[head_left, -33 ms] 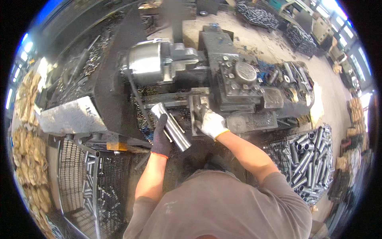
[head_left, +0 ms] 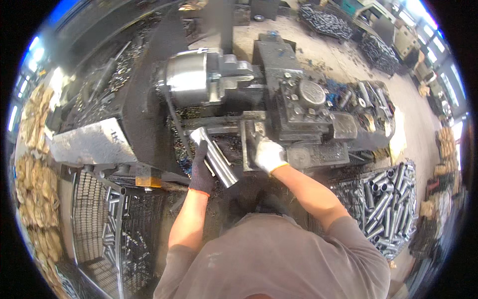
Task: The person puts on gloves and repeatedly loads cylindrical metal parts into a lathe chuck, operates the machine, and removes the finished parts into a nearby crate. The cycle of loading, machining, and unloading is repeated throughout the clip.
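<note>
Hands first, at frame centre: we grip one steel tube [head_left: 215, 157] in our dark-gloved left hand [head_left: 201, 169], fingers closed round its lower half, its long axis slanting from upper left to lower right. Our white-gloved right hand [head_left: 268, 154] rests curled on the lathe carriage [head_left: 298, 117]. Beyond, at upper left, sits one chuck [head_left: 186, 79].

Daylight pours in from the upper right, washing out the floor [head_left: 343, 60] there. The chuck [head_left: 186, 79] glints with glare. Left side sits dim. Fisheye bends the edges; the rim blurs to black.
</note>
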Motion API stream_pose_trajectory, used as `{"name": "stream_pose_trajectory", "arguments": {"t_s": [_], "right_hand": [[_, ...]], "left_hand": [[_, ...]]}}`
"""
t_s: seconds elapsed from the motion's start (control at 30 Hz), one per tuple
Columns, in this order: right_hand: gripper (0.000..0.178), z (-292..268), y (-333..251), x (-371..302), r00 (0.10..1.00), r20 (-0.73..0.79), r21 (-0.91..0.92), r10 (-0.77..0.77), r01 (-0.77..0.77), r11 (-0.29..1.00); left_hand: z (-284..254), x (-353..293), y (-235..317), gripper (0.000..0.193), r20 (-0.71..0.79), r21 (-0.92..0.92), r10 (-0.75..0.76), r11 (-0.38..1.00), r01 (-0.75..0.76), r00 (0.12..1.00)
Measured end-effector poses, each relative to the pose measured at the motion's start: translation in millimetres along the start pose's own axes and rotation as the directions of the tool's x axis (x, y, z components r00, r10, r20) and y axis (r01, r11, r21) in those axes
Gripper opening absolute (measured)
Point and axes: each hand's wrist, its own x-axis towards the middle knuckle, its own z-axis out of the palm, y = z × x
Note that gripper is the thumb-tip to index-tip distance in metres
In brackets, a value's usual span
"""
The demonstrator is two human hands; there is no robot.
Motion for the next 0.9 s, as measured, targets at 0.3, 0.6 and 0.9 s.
{"name": "stream_pose_trajectory", "arguments": {"t_s": [0.3, 0.6, 0.9], "right_hand": [[0.076, -80.4, -29.5, 37.0, 0.852, 0.193, 0.912, -0.487, 0.026, 0.408], [0.079, -239.3, -13.8, 94.8, 0.825, -0.188, -0.120, -0.533, 0.520, 0.846], [0.054, -219.6, 54.4, 246.9, 0.860, 0.305, -0.579, -0.409, 0.508, 0.637]], "left_hand": [[29.8, 37.5, 11.7, 0.066, 0.132, -0.294, 0.317, 0.917, -0.268, 0.939], [112.8, 91.7, 23.8, 0.065, 0.268, 0.960, -0.484, 0.211, -0.186, 0.833], [-26.6, 32.7, -22.5, 0.034, 0.094, 0.664, 0.333, 0.681, -0.308, 0.938]]}}
